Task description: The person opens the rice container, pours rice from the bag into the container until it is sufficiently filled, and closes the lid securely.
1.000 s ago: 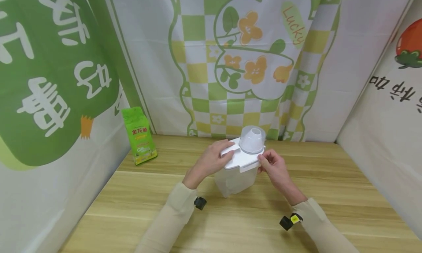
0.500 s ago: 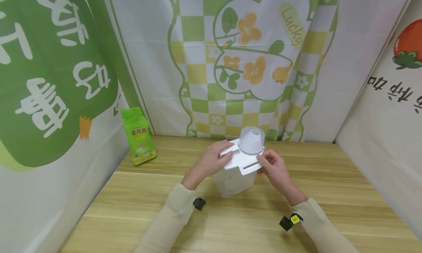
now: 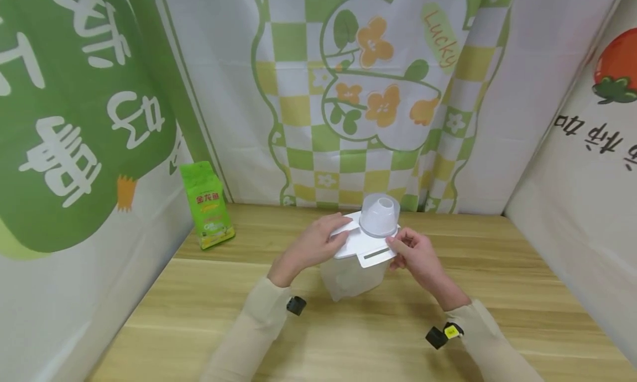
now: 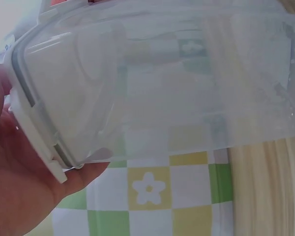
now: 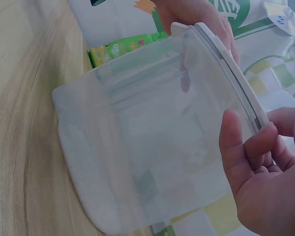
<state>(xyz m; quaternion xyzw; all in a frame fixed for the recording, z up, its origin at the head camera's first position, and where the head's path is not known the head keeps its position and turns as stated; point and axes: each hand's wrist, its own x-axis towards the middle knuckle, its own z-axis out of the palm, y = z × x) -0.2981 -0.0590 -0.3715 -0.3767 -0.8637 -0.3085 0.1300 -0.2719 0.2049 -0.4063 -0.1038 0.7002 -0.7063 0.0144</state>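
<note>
Both sides of the white lid (image 3: pixel 367 242) are held: left hand (image 3: pixel 314 245) gripping, right hand (image 3: pixel 419 258) pinching the edge. Its clear container (image 3: pixel 352 280) stands upright on the surface (image 3: pixel 478 277), long axis roughly vertical, lid uppermost.

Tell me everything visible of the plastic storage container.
The storage container stands upright on the wooden tabletop, its translucent, seemingly plastic body showing no contents. Its white lid carries a clear cup; a slotted latch juts out at the near edge. The left hand grips the lid's left side; the right hand pinches its right edge.
</note>
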